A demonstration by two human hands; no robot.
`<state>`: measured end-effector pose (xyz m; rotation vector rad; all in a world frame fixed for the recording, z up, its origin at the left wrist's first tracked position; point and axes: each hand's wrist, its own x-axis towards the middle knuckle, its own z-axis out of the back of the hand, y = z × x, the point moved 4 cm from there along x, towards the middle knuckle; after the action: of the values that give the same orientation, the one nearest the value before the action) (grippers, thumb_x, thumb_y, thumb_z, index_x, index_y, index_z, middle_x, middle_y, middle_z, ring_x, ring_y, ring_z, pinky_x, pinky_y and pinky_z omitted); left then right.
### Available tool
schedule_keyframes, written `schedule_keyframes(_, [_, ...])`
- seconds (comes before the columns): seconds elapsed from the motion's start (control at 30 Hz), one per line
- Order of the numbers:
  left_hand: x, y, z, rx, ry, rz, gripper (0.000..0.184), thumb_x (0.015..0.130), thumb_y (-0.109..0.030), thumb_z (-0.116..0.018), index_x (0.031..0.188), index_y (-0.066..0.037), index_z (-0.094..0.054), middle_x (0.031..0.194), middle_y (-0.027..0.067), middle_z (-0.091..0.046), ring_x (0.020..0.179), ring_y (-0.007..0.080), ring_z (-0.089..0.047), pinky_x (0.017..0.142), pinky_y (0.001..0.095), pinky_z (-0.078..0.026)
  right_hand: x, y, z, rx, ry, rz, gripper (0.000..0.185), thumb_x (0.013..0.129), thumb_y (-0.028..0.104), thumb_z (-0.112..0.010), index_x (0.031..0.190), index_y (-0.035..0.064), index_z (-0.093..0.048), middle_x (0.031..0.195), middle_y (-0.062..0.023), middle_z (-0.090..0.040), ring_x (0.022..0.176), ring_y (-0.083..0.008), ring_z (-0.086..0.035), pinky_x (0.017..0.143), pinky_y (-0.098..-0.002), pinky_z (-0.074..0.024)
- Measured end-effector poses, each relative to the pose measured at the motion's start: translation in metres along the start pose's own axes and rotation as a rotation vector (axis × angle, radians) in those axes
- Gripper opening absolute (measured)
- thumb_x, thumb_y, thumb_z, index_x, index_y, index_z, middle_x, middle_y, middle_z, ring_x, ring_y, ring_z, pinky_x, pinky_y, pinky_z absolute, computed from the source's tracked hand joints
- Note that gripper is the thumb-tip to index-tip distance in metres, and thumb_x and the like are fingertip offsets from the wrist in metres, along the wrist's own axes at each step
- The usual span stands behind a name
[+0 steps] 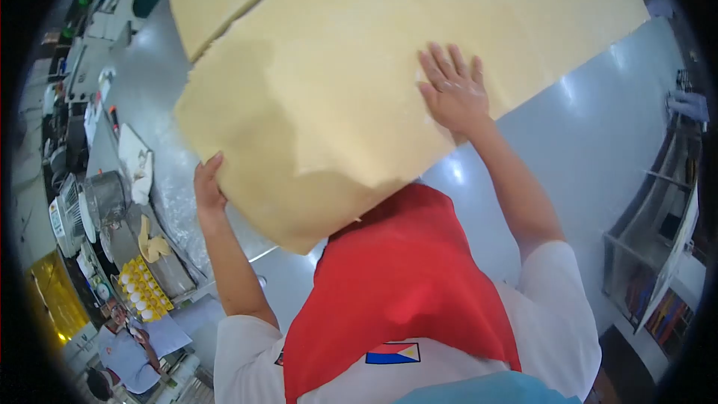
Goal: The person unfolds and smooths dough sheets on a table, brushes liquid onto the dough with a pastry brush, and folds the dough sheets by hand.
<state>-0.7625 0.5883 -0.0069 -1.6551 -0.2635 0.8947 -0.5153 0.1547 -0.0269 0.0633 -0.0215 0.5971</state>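
Note:
A wide, pale yellow sheet of dough covers much of the steel table, and its near edge reaches my red apron. A long cut separates a second dough piece at the upper left. My left hand grips the sheet's left edge, thumb on top; its other fingers are mostly hidden. On the right, my right hand lies flat on the dough near its front edge, fingers spread and lightly dusted with what looks like flour.
Clear plastic film lies left of the dough. Further left are a yellow tray of eggs, a metal container and a white cloth-like item. Another person is at lower left. Shelving stands at right.

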Motion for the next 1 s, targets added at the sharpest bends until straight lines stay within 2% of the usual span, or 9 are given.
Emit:
schedule_keyframes(0.2, [-0.029, -0.087, -0.128, -0.281, 0.516, 0.107, 0.023, 0.081, -0.019, -0.066, 0.093, 0.001, -0.069, 0.096, 0.0141, -0.067, 0.085, 0.0201, -0.067, 0.068, 0.0329, -0.055, -0.034, 0.073, -0.006, -0.008, -0.079, -0.051, 0.057, 0.096, 0.038, -0.043, 0.147, 0.0122, -0.034, 0.154, -0.0132, -0.029, 0.142, -0.0383, -0.023, 0.111, -0.0614, -0.0175])
schedule_keyframes(0.23, [-0.002, -0.081, -0.158, -0.095, 0.391, -0.450, 0.029, 0.081, -0.021, -0.067, 0.098, 0.001, -0.068, 0.097, 0.0149, -0.067, 0.090, 0.0222, -0.066, 0.071, 0.0355, -0.053, -0.046, 0.093, -0.004, 0.045, -0.094, -0.026, 0.056, 0.095, 0.035, -0.045, 0.145, 0.0102, -0.037, 0.152, -0.0154, -0.031, 0.141, -0.0401, -0.024, 0.110, -0.0618, -0.0184])
schedule_keyframes(0.27, [-0.011, -0.091, -0.200, -0.019, 0.423, -0.179, 0.026, 0.086, -0.023, -0.061, 0.099, -0.001, -0.068, 0.111, 0.0103, -0.064, 0.107, 0.0187, -0.056, 0.097, 0.0350, -0.041, -0.061, 0.113, 0.000, 0.113, -0.098, -0.003, 0.054, 0.095, 0.033, -0.047, 0.142, 0.0083, -0.040, 0.151, -0.0169, -0.033, 0.140, -0.0409, -0.026, 0.110, -0.0616, -0.0185])
schedule_keyframes(0.33, [-0.021, -0.102, -0.255, 0.358, 0.683, -0.345, 0.050, 0.086, -0.038, -0.060, 0.117, 0.001, -0.060, 0.118, 0.0185, -0.062, 0.112, 0.0273, -0.056, 0.101, 0.0375, -0.040, -0.096, 0.135, -0.004, 0.197, -0.132, -0.010, 0.051, 0.093, 0.029, -0.050, 0.138, 0.0053, -0.045, 0.148, -0.0202, -0.036, 0.138, -0.0419, -0.029, 0.110, -0.0602, -0.0187])
schedule_keyframes(0.5, [-0.017, -0.072, -0.229, 1.096, 0.612, -1.299, 0.032, 0.083, -0.023, -0.062, 0.111, -0.008, -0.062, 0.106, 0.0175, -0.062, 0.102, 0.0356, -0.056, 0.094, 0.0426, -0.043, -0.231, 0.142, -0.051, 0.614, -0.277, -0.422, 0.052, 0.083, 0.005, -0.058, 0.134, -0.0014, -0.046, 0.132, -0.0225, -0.051, 0.127, -0.0395, -0.045, 0.107, -0.0479, -0.0347])
schedule_keyframes(0.53, [0.013, -0.053, -0.184, 0.501, 0.327, -1.044, 0.035, 0.081, -0.021, -0.065, 0.112, -0.006, -0.060, 0.112, 0.0191, -0.058, 0.104, 0.0359, -0.053, 0.094, 0.0439, -0.042, -0.235, 0.144, -0.051, 0.615, -0.279, -0.436, 0.052, 0.083, 0.005, -0.058, 0.134, -0.0014, -0.046, 0.132, -0.0225, -0.051, 0.127, -0.0395, -0.045, 0.107, -0.0479, -0.0347])
schedule_keyframes(0.63, [0.070, -0.018, -0.068, 1.007, -0.439, -0.702, 0.055, 0.082, -0.031, -0.066, 0.121, 0.005, -0.050, 0.122, 0.0266, -0.051, 0.118, 0.0384, -0.045, 0.105, 0.0471, -0.032, -0.247, 0.175, -0.082, 1.802, 0.117, -0.864, 0.039, 0.085, 0.006, -0.060, 0.123, -0.0028, -0.052, 0.113, -0.0174, -0.061, 0.100, -0.0335, -0.062, 0.090, -0.0447, -0.0504])
schedule_keyframes(0.87, [0.127, -0.022, -0.026, 0.524, -0.142, -0.055, 0.042, 0.067, -0.029, -0.076, 0.083, 0.010, -0.067, 0.074, 0.0181, -0.068, 0.067, 0.0269, -0.068, 0.059, 0.0381, -0.053, -0.187, 0.213, -0.052, 2.447, -0.094, -0.708, 0.050, 0.075, -0.002, -0.062, 0.124, 0.0049, -0.052, 0.110, -0.0113, -0.064, 0.103, -0.0260, -0.062, 0.093, -0.0430, -0.0495])
schedule_keyframes(1.0, [0.115, -0.030, -0.037, -0.008, 0.190, -0.001, 0.042, 0.074, -0.006, -0.074, 0.110, 0.011, -0.060, 0.100, 0.0228, -0.066, 0.082, 0.0298, -0.068, 0.069, 0.0415, -0.057, -0.182, 0.234, -0.004, 2.340, -0.394, -0.451, 0.059, 0.081, -0.002, -0.058, 0.137, 0.0077, -0.041, 0.124, -0.0124, -0.057, 0.115, -0.0273, -0.056, 0.106, -0.0420, -0.0415])
